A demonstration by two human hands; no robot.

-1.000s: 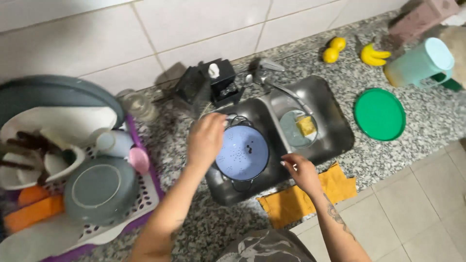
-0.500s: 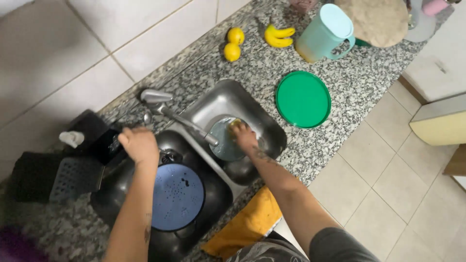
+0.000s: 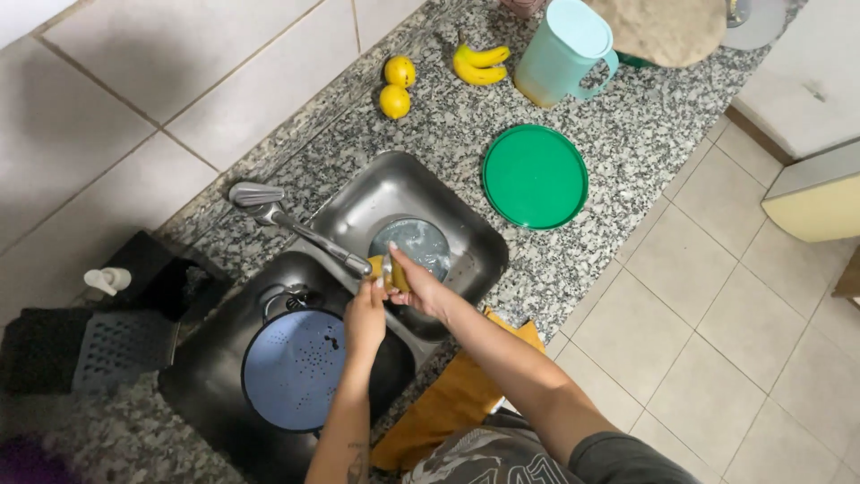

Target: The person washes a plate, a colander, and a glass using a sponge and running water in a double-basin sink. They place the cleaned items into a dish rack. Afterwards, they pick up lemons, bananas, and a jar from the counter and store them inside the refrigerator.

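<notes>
Left hand point(image 3: 365, 315) and right hand point(image 3: 419, 289) pinching a yellow sponge point(image 3: 391, 272) together under the tap point(image 3: 300, 229), between two sink bowls, blue strainer point(image 3: 294, 369) in the left bowl, round dish point(image 3: 414, 246) in the right bowl, green lid point(image 3: 535, 176), jug point(image 3: 563, 52), bananas point(image 3: 479, 64) on the counter far right
</notes>
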